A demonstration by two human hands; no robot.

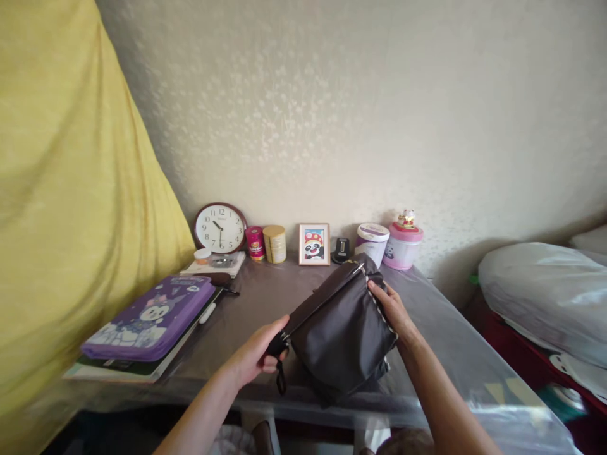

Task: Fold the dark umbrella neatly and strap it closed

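A dark grey folding umbrella (339, 335) is held above the front of the table, its cloth loose and bunched. My left hand (258, 351) is closed round its black handle end, where a short wrist loop hangs down. Metal rib parts show beside that hand and at the upper end. At the umbrella's right side, my right hand (389, 309) is closed on the gathered cloth edge, thumb on top. The cloth hides some of the right fingers.
A purple cartoon case (152, 319) lies on books at the left, beside a yellow curtain (80, 189). Along the wall stand a clock (220, 229), a pink can (255, 243), a yellow canister (275, 244), a panda picture frame (313, 244), and two tubs (372, 241). A plastic-covered bundle (545, 297) is at right.
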